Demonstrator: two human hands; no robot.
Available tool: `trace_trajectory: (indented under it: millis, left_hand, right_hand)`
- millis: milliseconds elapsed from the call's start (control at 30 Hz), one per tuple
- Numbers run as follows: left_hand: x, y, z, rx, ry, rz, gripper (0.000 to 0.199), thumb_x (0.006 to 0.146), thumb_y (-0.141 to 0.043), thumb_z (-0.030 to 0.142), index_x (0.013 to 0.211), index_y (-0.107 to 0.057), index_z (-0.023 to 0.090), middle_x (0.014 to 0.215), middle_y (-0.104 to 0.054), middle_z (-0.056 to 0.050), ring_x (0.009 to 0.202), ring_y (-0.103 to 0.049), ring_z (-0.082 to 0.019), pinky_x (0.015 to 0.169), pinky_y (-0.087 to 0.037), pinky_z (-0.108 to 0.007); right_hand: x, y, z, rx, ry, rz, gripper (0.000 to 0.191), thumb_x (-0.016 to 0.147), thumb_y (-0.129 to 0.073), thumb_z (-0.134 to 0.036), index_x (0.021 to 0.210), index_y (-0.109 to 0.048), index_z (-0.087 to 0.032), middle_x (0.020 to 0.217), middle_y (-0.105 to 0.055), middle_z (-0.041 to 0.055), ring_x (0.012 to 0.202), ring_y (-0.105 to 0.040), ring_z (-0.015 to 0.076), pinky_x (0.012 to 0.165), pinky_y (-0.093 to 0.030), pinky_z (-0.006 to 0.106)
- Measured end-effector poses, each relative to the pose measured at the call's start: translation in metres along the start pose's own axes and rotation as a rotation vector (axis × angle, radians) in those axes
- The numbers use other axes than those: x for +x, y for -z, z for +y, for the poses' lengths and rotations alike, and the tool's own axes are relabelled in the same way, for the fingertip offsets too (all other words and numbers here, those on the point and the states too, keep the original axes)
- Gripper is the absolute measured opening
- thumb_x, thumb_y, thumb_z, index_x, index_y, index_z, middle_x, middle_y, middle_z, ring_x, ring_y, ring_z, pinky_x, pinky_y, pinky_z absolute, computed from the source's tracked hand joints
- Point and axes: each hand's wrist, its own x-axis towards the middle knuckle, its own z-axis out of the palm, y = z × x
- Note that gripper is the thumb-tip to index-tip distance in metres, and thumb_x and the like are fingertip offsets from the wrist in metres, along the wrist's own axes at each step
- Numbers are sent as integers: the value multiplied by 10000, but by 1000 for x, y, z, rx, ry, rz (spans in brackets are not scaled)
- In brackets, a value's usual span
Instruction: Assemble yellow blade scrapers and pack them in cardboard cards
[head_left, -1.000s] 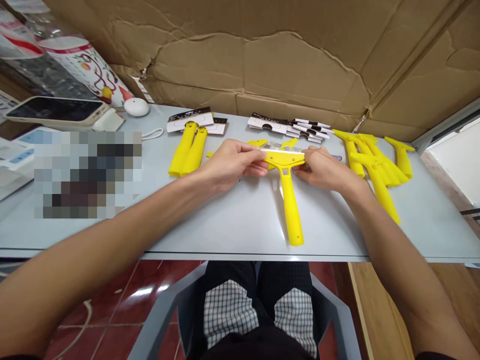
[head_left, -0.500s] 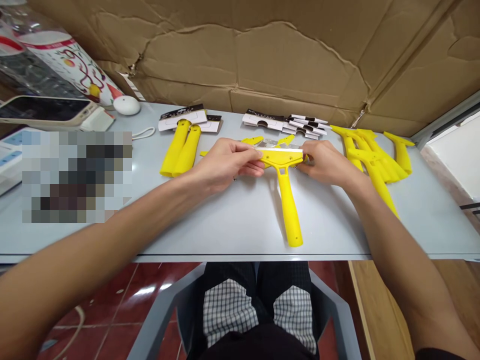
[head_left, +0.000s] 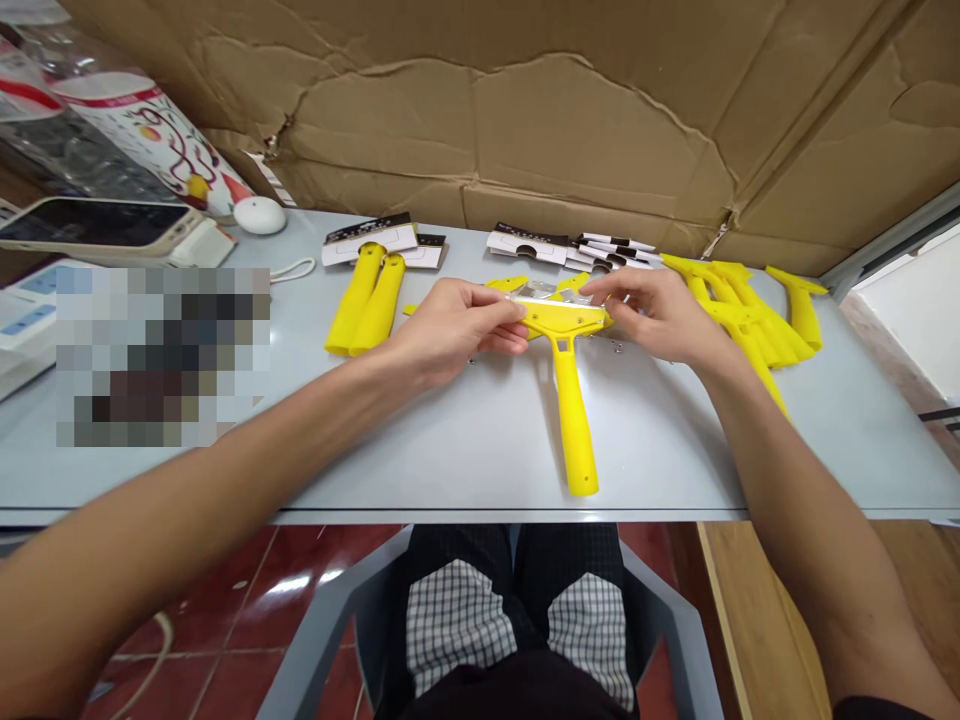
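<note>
A yellow scraper (head_left: 574,410) lies toward me on the table, its handle pointing at the front edge. A whitish strip runs along the top of its wide head. My left hand (head_left: 469,325) pinches the left end of that head between thumb and fingers. Over the right end hovers my right hand (head_left: 649,310), thumb and fingers apart; whether a fingertip touches the head is hard to tell. Behind the scraper, partly hidden, are more yellow scraper parts (head_left: 510,284) and a clear, shiny piece. Small metal bits (head_left: 617,347) are scattered beneath my right hand.
Two yellow handles with card sleeves (head_left: 367,300) lie at the left. Folded cards (head_left: 525,243) sit at the back, before a cardboard wall (head_left: 480,120). Several yellow scraper bodies (head_left: 757,310) are piled right. A phone (head_left: 97,225), bottles (head_left: 150,130) and a power strip (head_left: 30,310) stand left.
My right hand has loosened from the head's right end and lifted slightly, its fingers spreading. The scraper's handle has swung slightly left. My left hand keeps its pinch.
</note>
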Motion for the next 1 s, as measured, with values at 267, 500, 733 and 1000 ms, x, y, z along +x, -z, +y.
trace_trajectory:
  millis: [267,500,733,1000]
  left_hand:
    - [-1,0,-1,20,-12,9,152,880,-750,119,736,-798,116,724,-784,-98,599,-733,-144,725,-651,-253]
    - [0,0,-7,-34,-7,-26,77,861,-784,141,817,-799,80,750,-780,-134,644,-751,-174,765,-676,-296]
    - [7,3,-12,-154,33,-116,156,922,-765,165,804,-799,69,744,-783,-124,582,-717,-128,647,-640,-229]
    - [6,4,-15,-46,-6,-97,135,910,-757,117,792,-815,91,743,-799,-114,575,-714,-126,673,-639,-234]
  right_hand:
    - [-1,-7,-10,295,-274,-100,248,932,-803,-457,1054,-822,-242,816,-771,53,696,-669,200,601,-514,356]
    - [-2,0,-12,390,-331,-128,257,806,-919,-404,987,-846,-236,864,-797,63,709,-670,195,624,-554,373]
    - [-2,2,-12,380,-335,-127,237,796,-921,-385,963,-840,-238,902,-811,83,773,-718,234,670,-595,411]
    - [-2,0,-12,352,-342,-152,321,763,-944,-450,982,-829,-245,835,-778,71,699,-674,220,647,-587,420]
